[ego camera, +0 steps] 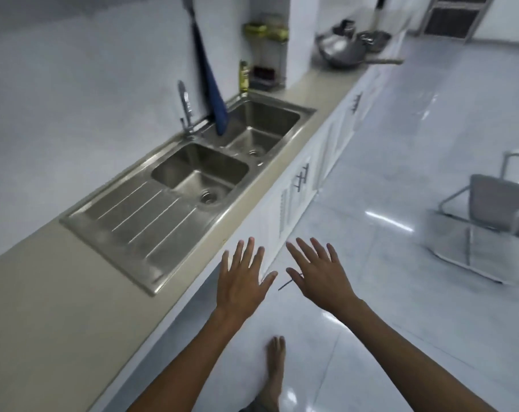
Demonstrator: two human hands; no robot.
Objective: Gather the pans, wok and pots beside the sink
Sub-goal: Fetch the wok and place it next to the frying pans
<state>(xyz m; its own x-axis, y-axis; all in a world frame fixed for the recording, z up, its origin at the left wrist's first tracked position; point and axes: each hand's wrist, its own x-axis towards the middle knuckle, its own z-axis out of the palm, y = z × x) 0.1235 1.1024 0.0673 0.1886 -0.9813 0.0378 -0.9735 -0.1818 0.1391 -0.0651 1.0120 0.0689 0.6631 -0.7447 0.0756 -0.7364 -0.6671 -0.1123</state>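
Both arms stretched forward and bare to past the elbow, converging toward the middle of the view. Left hand (242, 278) held flat, palm down, fingers spread and pointing away, thumb angled toward the other hand. Right hand (320, 273) likewise flat, palm down, fingers fanned, tilted slightly leftward. Hands near each other, not touching, holding nothing. One bare foot (275, 370) below, between the forearms.

wok (340, 49) blurred, chair (495, 230) cut off

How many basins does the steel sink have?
2. The near basin lies next to the ribbed draining board. The far basin lies beyond it, under the hanging blue cloth. None seems hidden.
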